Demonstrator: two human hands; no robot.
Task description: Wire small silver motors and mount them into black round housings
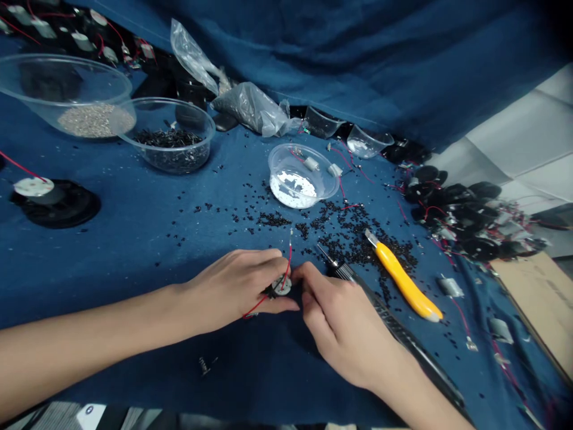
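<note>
Both hands pinch a small round motor (281, 286) with red leads, left hand (237, 289) at 9 o'clock, right hand (340, 322) at 3. Assembly looks midway; a heap of finished units (461, 221) lies at 2 o'clock on the table (147, 233).

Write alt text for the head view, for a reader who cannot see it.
Two bare hands meet over a blue cloth: the left hand and right hand pinch a small round part with red wires. Beside them lie a yellow utility knife and scattered black bits; clear bowls sit behind.
</note>
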